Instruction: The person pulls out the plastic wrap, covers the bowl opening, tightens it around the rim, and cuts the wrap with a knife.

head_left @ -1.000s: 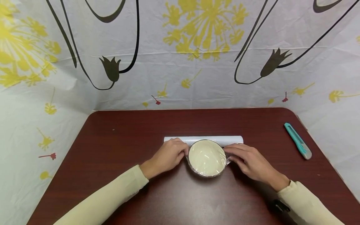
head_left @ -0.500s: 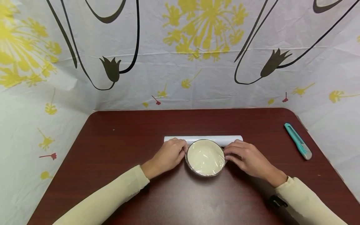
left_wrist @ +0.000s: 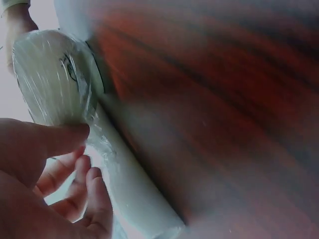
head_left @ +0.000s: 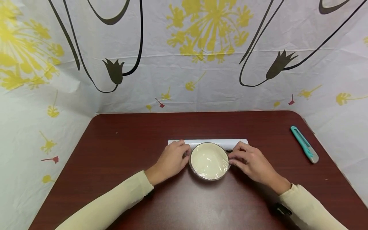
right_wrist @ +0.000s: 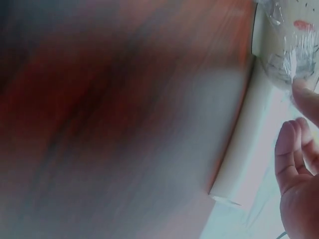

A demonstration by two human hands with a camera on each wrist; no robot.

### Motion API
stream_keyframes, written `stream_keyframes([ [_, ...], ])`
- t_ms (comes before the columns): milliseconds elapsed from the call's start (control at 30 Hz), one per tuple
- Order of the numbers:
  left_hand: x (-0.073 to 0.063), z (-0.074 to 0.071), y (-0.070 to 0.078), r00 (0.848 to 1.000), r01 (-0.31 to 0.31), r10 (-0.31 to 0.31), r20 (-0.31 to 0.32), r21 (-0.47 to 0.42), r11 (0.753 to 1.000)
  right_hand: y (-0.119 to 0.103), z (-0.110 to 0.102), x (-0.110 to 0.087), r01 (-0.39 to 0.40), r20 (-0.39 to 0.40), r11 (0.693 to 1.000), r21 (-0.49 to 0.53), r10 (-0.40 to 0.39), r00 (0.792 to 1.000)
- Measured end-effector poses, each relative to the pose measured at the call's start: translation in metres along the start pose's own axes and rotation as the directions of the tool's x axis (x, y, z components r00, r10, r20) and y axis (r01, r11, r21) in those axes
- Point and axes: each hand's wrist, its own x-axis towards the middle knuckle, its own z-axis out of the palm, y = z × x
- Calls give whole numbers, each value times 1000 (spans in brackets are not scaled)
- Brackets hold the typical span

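Note:
A cream bowl with a dark rim stands mid-table. Clear plastic wrap is stretched across its mouth and creased down its side. At the bowl's left side my left hand pinches the wrap's edge with thumb and index finger; the other fingers curl loosely. My right hand holds the wrap against the opposite side, its thumb on the film in the right wrist view and its lower fingers apart from it. Directly behind the bowl lies a white roll, partly hidden by the bowl and left hand.
A teal box cutter lies near the right edge of the dark red-brown table. Patterned white sheeting hangs behind the table and along both sides.
The wrap that stuck out at the bowl's right is now drawn in against its side. The bowl has shifted slightly left, and my right hand has moved in with it.

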Motion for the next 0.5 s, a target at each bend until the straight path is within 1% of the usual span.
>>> stream_keyframes([
  [67, -1, 2, 3, 999, 27, -27, 18, -32, 999, -3, 1, 0, -19, -10, 1000, 10, 19, 1000],
  [133, -3, 3, 6, 997, 64, -61, 38, -83, 995, -5, 3, -1, -43, -13, 999, 14, 43, 999],
  [233, -5, 3, 9, 988, 142, -129, 85, -175, 974, -9, 5, -2, -76, -20, 997, -3, 76, 997],
  [300, -8, 2, 11, 979, 193, -172, 106, -231, 954, -11, 6, -2, -101, -25, 995, -18, 100, 995],
  [400, -12, 0, 15, 967, 250, -220, 128, -311, 917, -15, 8, -4, -150, -35, 988, -34, 149, 988],
  [467, -16, -2, 19, 958, 285, -252, 136, -372, 883, -19, 9, -4, -200, -40, 979, -30, 199, 979],
  [500, -18, -3, 21, 950, 311, -273, 149, -417, 854, -21, 10, -5, -229, -42, 973, -25, 228, 973],
])
